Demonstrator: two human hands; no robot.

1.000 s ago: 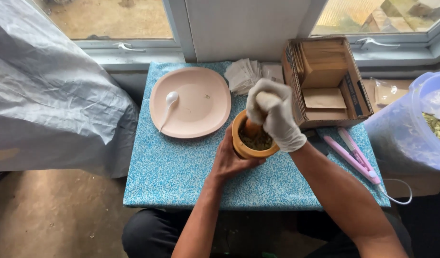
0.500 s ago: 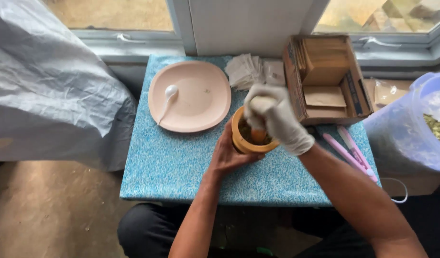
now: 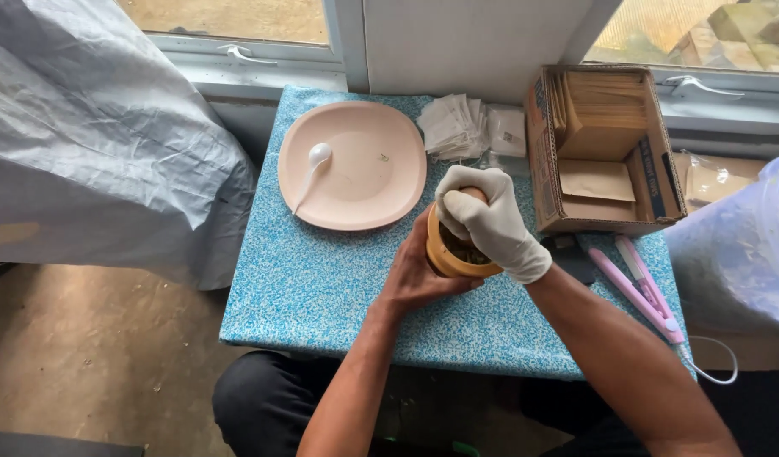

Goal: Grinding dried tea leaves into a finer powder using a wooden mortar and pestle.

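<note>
The wooden mortar (image 3: 459, 250), near the middle of the table (image 3: 322, 288), is gripped by the bare left hand (image 3: 419, 275); the pestle (image 3: 472, 196), clenched in the gloved right hand (image 3: 491, 222), is best kept upright and pressed centrally.

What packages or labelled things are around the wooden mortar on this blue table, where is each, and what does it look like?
Cardboard box: right of the mortar, open, brown, blue printed side panels.
Brown paper envelopes: inside that box, flat, stacked upright and lying.
White sachets: by the wall behind the mortar, small, square, in a loose pile.
Clear plastic bag: at the table's right edge, bulging, translucent.
No screens or signs.
</note>
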